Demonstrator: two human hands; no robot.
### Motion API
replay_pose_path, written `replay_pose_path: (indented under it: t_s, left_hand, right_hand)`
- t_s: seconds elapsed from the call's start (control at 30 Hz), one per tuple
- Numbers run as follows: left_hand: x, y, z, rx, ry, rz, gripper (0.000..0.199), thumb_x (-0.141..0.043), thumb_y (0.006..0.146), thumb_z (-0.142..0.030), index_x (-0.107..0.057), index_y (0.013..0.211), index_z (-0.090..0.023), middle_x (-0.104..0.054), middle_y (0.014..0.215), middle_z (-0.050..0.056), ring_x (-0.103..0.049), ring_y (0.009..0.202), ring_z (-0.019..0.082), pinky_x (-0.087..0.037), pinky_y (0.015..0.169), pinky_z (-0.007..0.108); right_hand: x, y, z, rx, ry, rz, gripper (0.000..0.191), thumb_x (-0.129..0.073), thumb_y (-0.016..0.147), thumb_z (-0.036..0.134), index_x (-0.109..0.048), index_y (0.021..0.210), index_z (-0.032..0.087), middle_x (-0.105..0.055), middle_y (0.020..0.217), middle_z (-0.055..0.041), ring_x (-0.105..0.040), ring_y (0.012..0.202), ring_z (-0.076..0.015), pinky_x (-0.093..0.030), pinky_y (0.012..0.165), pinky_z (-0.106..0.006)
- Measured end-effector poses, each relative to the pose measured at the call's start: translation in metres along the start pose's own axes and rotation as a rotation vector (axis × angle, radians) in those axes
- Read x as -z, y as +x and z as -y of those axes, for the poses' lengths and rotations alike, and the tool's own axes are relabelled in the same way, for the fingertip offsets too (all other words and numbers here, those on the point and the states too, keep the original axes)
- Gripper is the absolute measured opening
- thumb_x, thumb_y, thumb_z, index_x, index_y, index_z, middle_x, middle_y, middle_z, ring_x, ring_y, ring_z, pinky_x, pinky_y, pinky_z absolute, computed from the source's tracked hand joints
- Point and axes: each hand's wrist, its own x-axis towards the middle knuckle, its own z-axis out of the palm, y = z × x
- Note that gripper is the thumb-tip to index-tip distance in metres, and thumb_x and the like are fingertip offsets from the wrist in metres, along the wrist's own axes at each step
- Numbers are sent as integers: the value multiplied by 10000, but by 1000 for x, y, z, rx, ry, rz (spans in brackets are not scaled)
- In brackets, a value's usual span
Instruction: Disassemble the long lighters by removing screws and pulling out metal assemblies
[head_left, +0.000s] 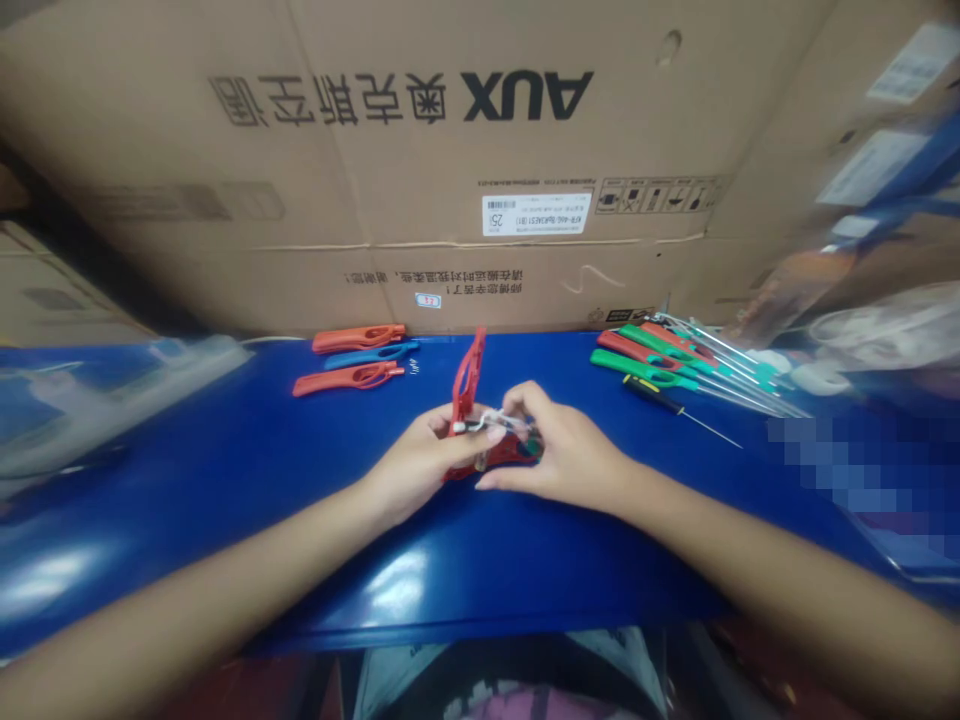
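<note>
Clearly, the big printed carton (397, 215) is standing behind everything, and the blue tabletop (262, 460) is stretching out in front of it. To the right, a fan of green and red stemmed pieces (667, 345) is lying well apart from the work; to the left, a row of orange and blue handles (360, 356) is resting near the carton. Between them, the left hand (409, 465) is grasping the red casing (461, 400) over the middle of the tabletop, while the right hand (570, 450) is curling around its right end; whether it is pinching the casing or the pale strand (495, 418), I cannot tell. One red part is standing upright, so the left hand is probably best bearing the weight, leaving the right fingertips guiding lightly rather than pulling. The black-and-yellow screwdriver (652, 393) is lying on the right. The pale strand is crossing near the left thumb and could be snagging there; tiny bits (414, 367) are lying beside the handles, so forearms should be steering clear.
</note>
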Motion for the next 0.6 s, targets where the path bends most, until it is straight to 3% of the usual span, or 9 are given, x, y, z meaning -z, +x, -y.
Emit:
replay_pose_path:
  t_s: [0.13, 0.3, 0.43, 0.6]
  left_hand:
    - [-2, -1, 5, 5, 4, 61, 384, -888, 673, -286, -742, 1004, -157, -773, 985, 83, -731, 944, 237, -566, 895, 364]
    - [13, 6, 1, -132, 310, 21, 424, -855, 716, -356, -746, 1082, -172, -772, 1082, 87, -722, 979, 253, -550, 929, 400]
    - [30, 13, -2, -341, 784, -69, 364, -812, 753, -418, -748, 1021, -180, -748, 1013, 68, -688, 894, 235, -536, 825, 367]
    - [35, 14, 3, -448, 1063, 40, 436, -816, 733, -507, -729, 1034, -204, -713, 999, 63, -665, 883, 234, -514, 815, 344]
  right_hand:
    - [-9, -4, 7, -18, -28, 86, 505, -691, 845, 364, -461, 1285, 269, -723, 1095, -56, -692, 913, -244, -438, 698, -301]
    - [4, 1, -3, -27, -57, 54, 291, -542, 819, 164, -577, 1099, 233, -713, 857, -21, -643, 701, -189, -391, 610, -277]
    - [21, 7, -14, -98, -235, 19, 164, -550, 812, 197, -583, 971, 221, -678, 754, -14, -593, 639, -183, -344, 575, -278]
    - [21, 9, -22, -150, -524, 221, 265, -620, 858, 437, -645, 982, 203, -748, 970, -115, -669, 788, -264, -335, 591, -300]
